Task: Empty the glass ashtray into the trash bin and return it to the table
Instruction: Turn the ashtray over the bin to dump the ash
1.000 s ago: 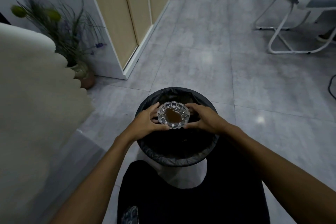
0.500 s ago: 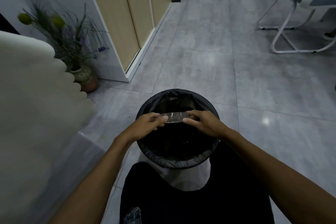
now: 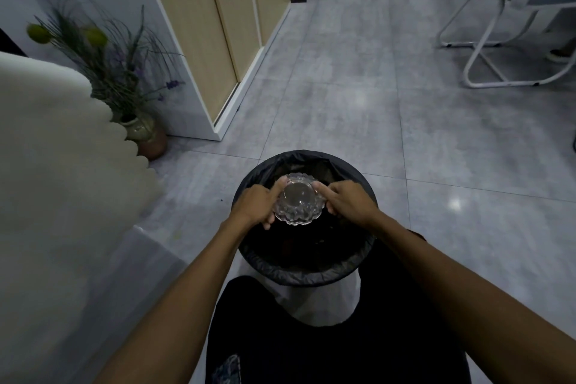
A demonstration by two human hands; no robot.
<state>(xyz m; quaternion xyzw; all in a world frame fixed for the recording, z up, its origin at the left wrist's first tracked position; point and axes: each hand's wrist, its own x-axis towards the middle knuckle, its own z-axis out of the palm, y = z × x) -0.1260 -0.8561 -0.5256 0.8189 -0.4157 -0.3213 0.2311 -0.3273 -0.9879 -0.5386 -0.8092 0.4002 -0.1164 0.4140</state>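
Both hands — left hand (image 3: pixel 256 205), right hand (image 3: pixel 346 199) — pinch the glass ashtray (image 3: pixel 298 203) inverted over the trash bin (image 3: pixel 299 273); emptying appears under way — return to table remains.

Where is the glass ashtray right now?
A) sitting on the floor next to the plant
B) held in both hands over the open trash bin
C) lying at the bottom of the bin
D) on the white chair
B: the left hand and right hand grip the glass ashtray from either side, above the black-lined trash bin.
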